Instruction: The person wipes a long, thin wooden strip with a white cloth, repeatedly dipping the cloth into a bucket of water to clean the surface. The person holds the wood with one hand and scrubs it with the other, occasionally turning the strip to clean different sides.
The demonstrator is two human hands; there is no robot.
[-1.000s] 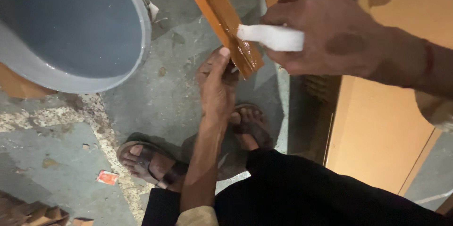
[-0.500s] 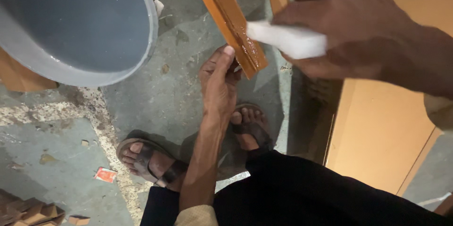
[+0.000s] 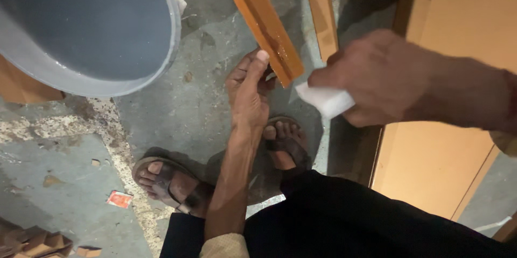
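beside the wooden strip [image 3: 264,23], right hand [image 3: 377,75] grips white pad [image 3: 323,99].

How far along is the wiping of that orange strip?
Done: the wooden strip shines wet near its lower end. In hand: the left hand steadies that end, and the right hand holds a white cloth just off it. Left: cannot tell; the upper part is out of view.
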